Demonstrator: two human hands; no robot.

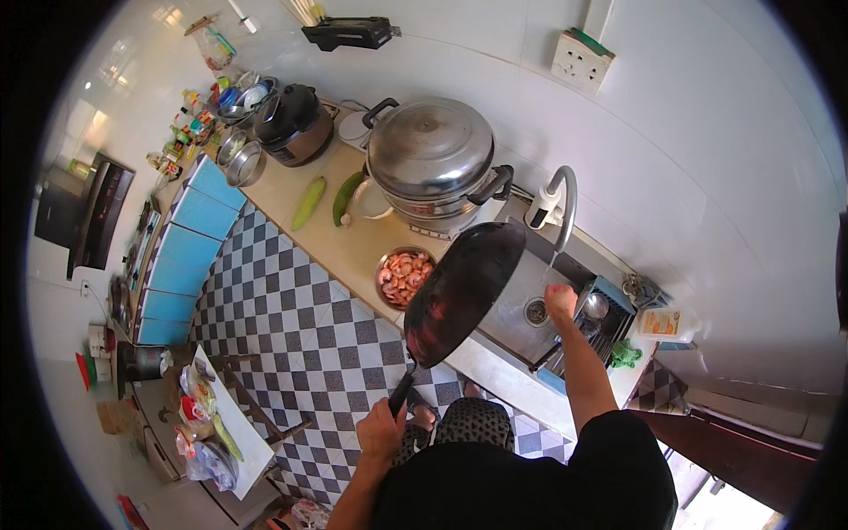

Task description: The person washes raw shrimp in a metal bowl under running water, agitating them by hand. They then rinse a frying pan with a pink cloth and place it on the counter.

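My left hand grips the black handle of a dark wok. The wok is tilted, raised over the counter edge and the left part of the metal sink. Thin water runs from the curved spout of a white-bodied faucet. Just below that stream is my right hand, its fingers curled into a fist near the sink drain. I see nothing in that fist. A metal bowl of orange-pink shrimp stands on the counter left of the wok.
A large lidded steamer pot stands behind the wok. Left of it are green gourds, a pressure cooker and metal bowls. A blue dish rack and green scrubber are on the right. Checkered floor lies below.
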